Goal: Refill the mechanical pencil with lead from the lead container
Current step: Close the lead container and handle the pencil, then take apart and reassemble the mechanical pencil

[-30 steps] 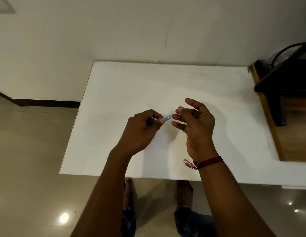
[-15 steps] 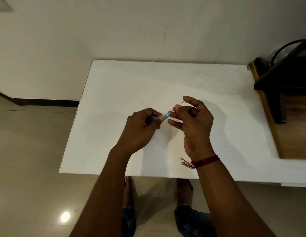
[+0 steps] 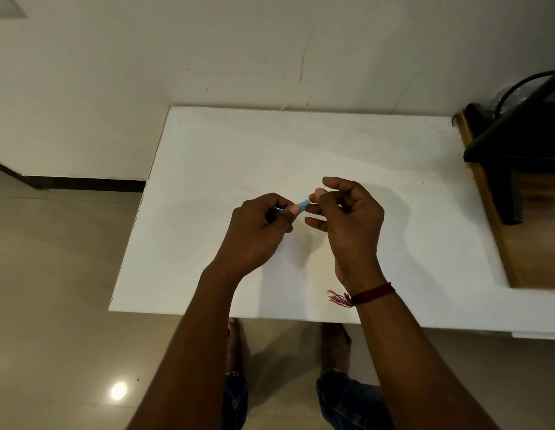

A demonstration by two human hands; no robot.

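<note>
Blue pencil in left hand, lead pinched in right hand

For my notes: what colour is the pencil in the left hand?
The pencil is light blue; the head view shows it.

I see the left hand gripping the blue pencil; the right hand pinches a thin lead just beside its end.
</note>
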